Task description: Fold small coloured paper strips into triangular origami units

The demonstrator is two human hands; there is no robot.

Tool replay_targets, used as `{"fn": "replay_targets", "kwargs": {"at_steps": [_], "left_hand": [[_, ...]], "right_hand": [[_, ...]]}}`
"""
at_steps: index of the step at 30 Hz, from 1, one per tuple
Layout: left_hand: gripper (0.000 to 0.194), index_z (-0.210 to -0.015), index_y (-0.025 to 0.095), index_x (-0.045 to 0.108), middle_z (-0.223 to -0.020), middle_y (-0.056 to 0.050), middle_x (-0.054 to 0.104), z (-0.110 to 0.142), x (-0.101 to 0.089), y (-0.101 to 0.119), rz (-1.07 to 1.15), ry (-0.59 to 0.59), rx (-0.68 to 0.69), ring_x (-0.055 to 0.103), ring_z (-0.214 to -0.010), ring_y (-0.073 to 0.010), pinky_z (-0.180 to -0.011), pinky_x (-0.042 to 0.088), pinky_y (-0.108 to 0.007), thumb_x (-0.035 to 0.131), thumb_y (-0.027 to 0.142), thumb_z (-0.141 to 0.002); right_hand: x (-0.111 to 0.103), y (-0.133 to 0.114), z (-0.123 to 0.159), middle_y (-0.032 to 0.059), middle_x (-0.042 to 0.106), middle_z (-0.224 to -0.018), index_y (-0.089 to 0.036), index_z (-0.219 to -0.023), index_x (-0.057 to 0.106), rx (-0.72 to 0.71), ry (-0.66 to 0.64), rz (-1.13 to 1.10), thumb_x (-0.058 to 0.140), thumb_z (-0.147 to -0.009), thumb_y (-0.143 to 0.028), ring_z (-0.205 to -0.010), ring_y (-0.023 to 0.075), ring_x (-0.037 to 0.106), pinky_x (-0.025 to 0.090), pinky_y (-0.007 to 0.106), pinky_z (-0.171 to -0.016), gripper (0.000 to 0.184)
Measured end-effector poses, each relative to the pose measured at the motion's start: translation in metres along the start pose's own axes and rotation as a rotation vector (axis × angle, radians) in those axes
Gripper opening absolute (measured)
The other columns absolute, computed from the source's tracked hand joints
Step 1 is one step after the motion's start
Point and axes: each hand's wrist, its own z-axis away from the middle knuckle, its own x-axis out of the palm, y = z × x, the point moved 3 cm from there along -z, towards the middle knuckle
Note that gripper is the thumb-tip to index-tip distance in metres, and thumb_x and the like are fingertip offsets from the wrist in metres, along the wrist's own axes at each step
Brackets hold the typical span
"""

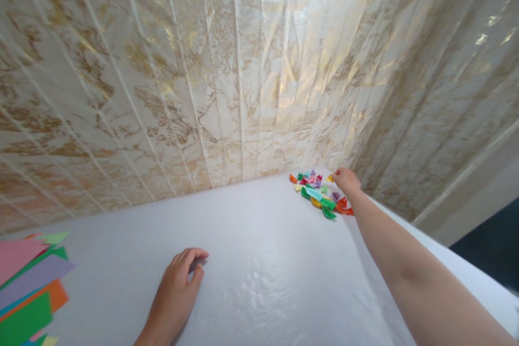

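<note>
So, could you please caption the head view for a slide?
Right hand pinching yellow piece beside colourful folded papers; left hand open.

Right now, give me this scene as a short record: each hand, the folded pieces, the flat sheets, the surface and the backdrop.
Left hand: empty, fingers and thumb apart, on or just above the table
Right hand: fingertips pinching a small yellow piece
Folded pieces: many colors, clustered near the table's far right corner
Flat sheets: multicolored, overlapping, at the picture's left edge
Surface: white table
Backdrop: pleated, gold-patterned hanging
</note>
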Motion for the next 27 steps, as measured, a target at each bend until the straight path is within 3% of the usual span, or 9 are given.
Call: {"fn": "replay_targets", "kwargs": {"at_steps": [17,27], "left_hand": [[0.021,-0.089,0.025,0.063,-0.093,-0.001,0.068,0.001,-0.002,0.003,-0.032,0.019,0.027,0.064,-0.092,-0.0218,-0.083,0.054,-0.038,0.045,0.02,-0.08],[0.02,-0.088,0.025,0.064,-0.093,-0.002,0.068,0.001,-0.002,0.005,-0.021,0.015,0.015,0.064,-0.092,-0.022,-0.083,0.053,-0.039,0.045,0.021,-0.08]], "right_hand": [[0.027,-0.003,-0.014,0.0111,0.069,-0.103,-0.021,-0.093,0.071,0.032,-0.118,0.073,0.058,-0.081,-0.023,-0.102,0.026,0.064,0.05,0.035,-0.081,0.018],[0.016,-0.004,-0.006,0.0115,0.07,-0.094,-0.018,-0.082,0.071,0.029,-0.128,0.037,0.06,-0.081,-0.029,-0.095,0.0267,0.065,0.049,0.035,-0.077,0.015]]}}
